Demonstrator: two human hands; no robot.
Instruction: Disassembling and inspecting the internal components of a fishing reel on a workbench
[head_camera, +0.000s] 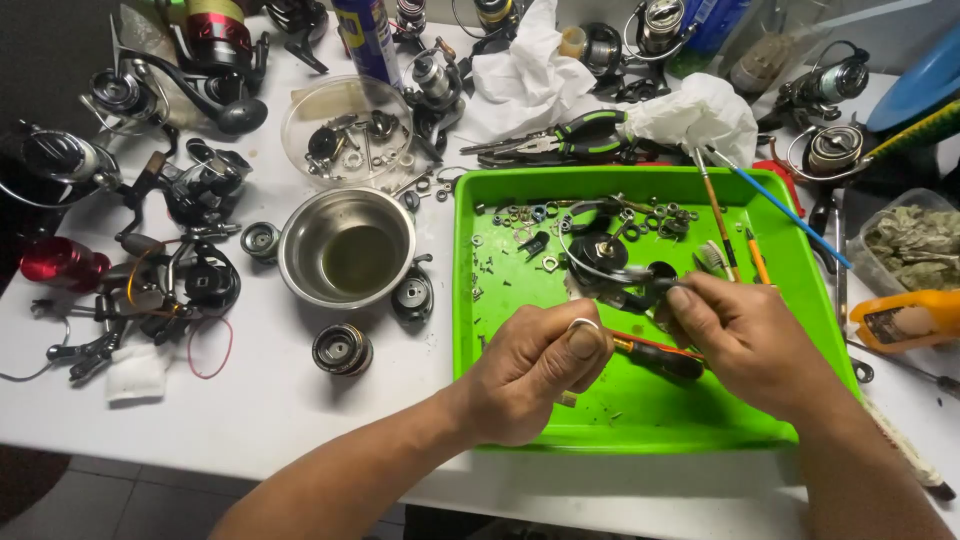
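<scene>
Right now I am looking down at my two bare hands over a bright green plastic tray (800, 300) on a white table (280, 410) crowded with dismantled fishing reels. My left hand (530, 375) pinches a small silver metal ring (584, 324) between thumb and forefinger, closed firmly on it, just above the front middle of the tray. My right hand (745, 340) curls around a dark reel part (655, 290) at the tray's centre; the fingers are folded together, though I cannot tell how much of the part they enclose. A red-handled screwdriver (655, 352) lies in the tray just under both hands.

Small washers and screws (520, 222) scatter along the tray's back edge, with thin brushes (720, 215) leaning at the right. Left of the tray sits a steel bowl (346, 247) holding murky liquid, and behind it a clear round dish (345, 135) of small parts. Green-handled pliers (560, 140) and crumpled white cloth (525, 70) lie behind the tray.

To do this well, I judge it best to keep the ring level, hold both hands low over the tray so anything dropped lands inside, and line it up squarely before pressing
</scene>
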